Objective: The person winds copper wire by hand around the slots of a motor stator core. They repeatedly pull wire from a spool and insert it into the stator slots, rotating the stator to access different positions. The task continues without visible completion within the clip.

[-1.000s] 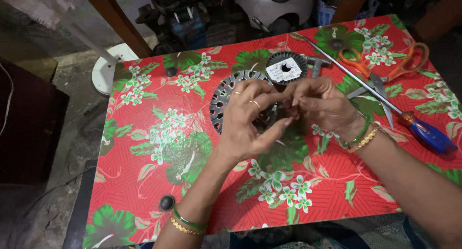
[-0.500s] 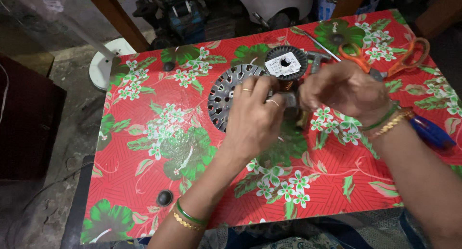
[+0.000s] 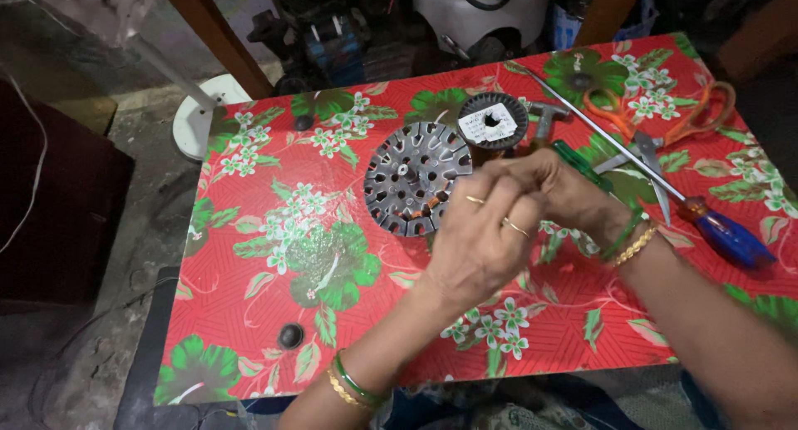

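My left hand (image 3: 480, 240) and my right hand (image 3: 568, 193) meet fingertip to fingertip just right of a round slotted metal motor disc (image 3: 411, 177) that lies flat on the red flowered tablecloth (image 3: 266, 255). Both hands have their fingers curled together. Whatever is pinched between them is hidden. Copper-coloured winding shows at the disc's lower edge. A black ribbed spool (image 3: 493, 121) with a white label sits right behind the disc. A green-handled tool (image 3: 582, 165) lies partly under my right hand.
Orange-handled scissors (image 3: 669, 122) and a long screwdriver with a blue handle (image 3: 733, 237) lie at the right. A small hammer-like tool (image 3: 544, 114) rests beside the spool. Black knobs (image 3: 290, 336) (image 3: 303, 123) sit on the left. A white fan base (image 3: 199, 122) stands on the floor.
Both hands have shifted to the right, off the metal disc, which now shows almost whole. They stay joined at the fingertips.
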